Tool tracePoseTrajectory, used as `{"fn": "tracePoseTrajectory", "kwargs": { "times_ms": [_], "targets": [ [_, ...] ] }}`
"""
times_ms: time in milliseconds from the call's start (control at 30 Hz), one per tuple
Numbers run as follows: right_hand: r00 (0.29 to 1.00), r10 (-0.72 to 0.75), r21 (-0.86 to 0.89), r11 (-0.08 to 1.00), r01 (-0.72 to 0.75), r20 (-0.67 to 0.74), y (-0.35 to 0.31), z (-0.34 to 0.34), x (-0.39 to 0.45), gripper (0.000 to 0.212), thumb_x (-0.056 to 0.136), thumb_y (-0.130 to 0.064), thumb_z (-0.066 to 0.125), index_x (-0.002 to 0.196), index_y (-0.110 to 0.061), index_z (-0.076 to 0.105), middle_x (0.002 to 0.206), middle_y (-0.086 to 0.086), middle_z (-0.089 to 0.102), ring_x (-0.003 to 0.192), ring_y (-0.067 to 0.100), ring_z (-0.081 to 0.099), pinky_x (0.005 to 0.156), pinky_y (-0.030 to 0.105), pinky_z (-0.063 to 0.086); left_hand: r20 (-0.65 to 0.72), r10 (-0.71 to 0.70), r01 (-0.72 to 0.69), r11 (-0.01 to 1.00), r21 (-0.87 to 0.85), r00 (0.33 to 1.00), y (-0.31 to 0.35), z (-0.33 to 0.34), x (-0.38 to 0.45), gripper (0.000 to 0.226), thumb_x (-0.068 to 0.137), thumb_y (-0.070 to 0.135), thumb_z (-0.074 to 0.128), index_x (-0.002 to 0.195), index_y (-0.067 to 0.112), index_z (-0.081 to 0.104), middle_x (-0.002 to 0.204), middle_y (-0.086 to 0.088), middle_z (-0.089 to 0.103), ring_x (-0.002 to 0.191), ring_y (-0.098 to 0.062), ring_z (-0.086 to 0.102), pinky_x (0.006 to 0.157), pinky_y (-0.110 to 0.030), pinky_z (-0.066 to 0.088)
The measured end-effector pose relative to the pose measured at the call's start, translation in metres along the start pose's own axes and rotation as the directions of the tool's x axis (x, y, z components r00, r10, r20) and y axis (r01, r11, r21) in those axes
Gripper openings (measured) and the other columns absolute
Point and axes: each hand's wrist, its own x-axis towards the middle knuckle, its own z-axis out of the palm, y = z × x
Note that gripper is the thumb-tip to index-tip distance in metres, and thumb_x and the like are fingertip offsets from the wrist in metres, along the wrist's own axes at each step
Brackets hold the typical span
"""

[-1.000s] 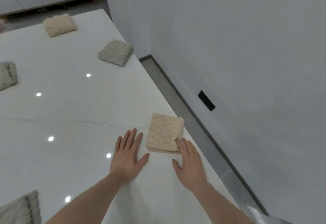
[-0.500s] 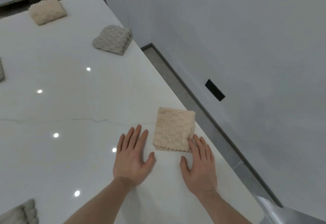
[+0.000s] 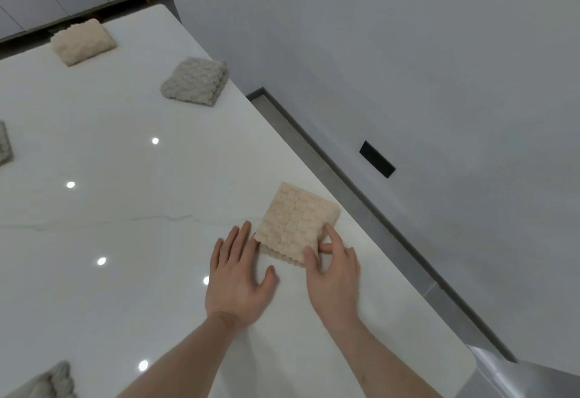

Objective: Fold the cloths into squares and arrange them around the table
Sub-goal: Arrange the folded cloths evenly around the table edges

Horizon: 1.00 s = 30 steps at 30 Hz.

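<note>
Bare white marble tabletop (image 3: 110,234) lies open left of both hands. A folded grey waffle cloth (image 3: 195,85) and folded beige waffle cloth (image 3: 82,41) occupy the far edge.

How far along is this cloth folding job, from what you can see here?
Mostly done, it seems. A folded beige cloth and a folded grey cloth already sit along the table edge, with two more grey ones partly in view. The right hand pinches the near beige cloth, a folded square; the left hand lies flat beside it. Only squaring this one up looks left.
</note>
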Motion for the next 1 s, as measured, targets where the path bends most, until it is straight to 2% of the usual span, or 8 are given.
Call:
{"fn": "tracePoseTrajectory", "kwargs": {
  "times_ms": [100,167,267,433,567,667,833,1000],
  "targets": [
    [0.981,-0.155,-0.042,0.986,0.161,0.113,0.014,-0.011,-0.004,0.059,0.098,-0.046,0.058,0.151,-0.033,0.038,0.130,-0.031,0.054,0.122,-0.006,0.045,0.112,0.034,0.038,0.010,-0.005,0.005,1.000,0.011,1.000,0.001,-0.001,0.000,0.075,0.090,0.053,0.050,0.158,0.031,0.030,0.171,0.012,0.011,0.158,-0.010,0.000,0.128,-0.044,0.008],
    [0.972,-0.220,-0.179,0.956,0.231,0.081,0.042,-0.027,-0.004,0.056,0.101,-0.048,0.047,0.152,-0.029,0.037,0.150,-0.017,0.045,0.137,0.008,0.043,0.117,0.036,0.033,0.010,-0.008,0.008,1.000,0.000,1.000,0.001,-0.001,0.001,0.073,0.090,0.052,0.050,0.158,0.033,0.029,0.170,0.012,0.010,0.158,-0.010,0.000,0.128,-0.044,0.008],
    [0.944,-0.297,-0.358,0.873,0.331,0.146,0.078,-0.042,-0.009,0.054,0.102,-0.042,0.039,0.154,-0.025,0.037,0.161,-0.010,0.031,0.150,0.012,0.029,0.125,0.043,0.021,0.001,-0.011,0.011,1.000,-0.027,1.000,0.001,0.000,0.001,0.075,0.089,0.051,0.052,0.158,0.030,0.029,0.170,0.013,0.012,0.157,-0.008,0.001,0.128,-0.044,0.008],
    [0.939,-0.310,-0.415,0.843,0.343,0.147,0.079,-0.040,-0.010,0.053,0.099,-0.039,0.046,0.150,-0.024,0.044,0.162,-0.008,0.030,0.151,0.011,0.026,0.125,0.044,0.020,-0.060,-0.036,0.028,0.993,-0.118,0.998,-0.001,0.005,-0.003,0.080,0.085,0.043,0.064,0.153,0.018,0.033,0.163,0.006,0.026,0.155,-0.010,0.015,0.128,-0.043,0.011],
    [0.938,-0.311,-0.429,0.834,0.346,0.153,0.080,-0.042,-0.010,0.054,0.100,-0.040,0.044,0.151,-0.025,0.043,0.162,-0.009,0.029,0.151,0.010,0.024,0.126,0.043,0.019,-0.160,0.028,-0.058,0.981,-0.185,0.987,-0.004,0.009,-0.010,0.062,0.083,0.027,0.074,0.138,0.020,0.047,0.146,0.002,0.041,0.141,-0.018,0.037,0.121,-0.037,0.025],
    [0.943,-0.292,-0.447,0.831,0.332,0.157,0.080,-0.040,-0.010,0.054,0.100,-0.041,0.043,0.151,-0.027,0.042,0.163,-0.010,0.029,0.151,0.009,0.024,0.126,0.042,0.017,-0.161,0.090,-0.116,0.981,-0.156,0.983,-0.004,0.009,-0.011,0.051,0.084,0.024,0.074,0.131,0.025,0.053,0.138,0.002,0.044,0.133,-0.020,0.042,0.114,-0.041,0.034],
    [0.944,-0.290,-0.450,0.830,0.329,0.155,0.080,-0.039,-0.010,0.054,0.099,-0.041,0.043,0.150,-0.027,0.044,0.162,-0.010,0.030,0.151,0.010,0.026,0.126,0.042,0.019,-0.119,0.119,-0.133,0.984,-0.119,0.986,-0.003,0.005,-0.008,0.055,0.086,0.027,0.069,0.138,0.028,0.051,0.153,0.008,0.037,0.137,-0.018,0.040,0.118,-0.036,0.028],
    [0.948,-0.287,-0.459,0.829,0.319,0.140,0.080,-0.038,-0.010,0.053,0.097,-0.040,0.044,0.149,-0.026,0.046,0.161,-0.009,0.032,0.150,0.011,0.027,0.126,0.042,0.019,-0.044,0.136,-0.137,0.990,-0.019,0.990,-0.003,0.002,-0.004,0.074,0.094,0.039,0.051,0.161,0.023,0.025,0.170,0.012,0.015,0.154,-0.011,0.017,0.126,-0.037,0.014]
  ]
}}
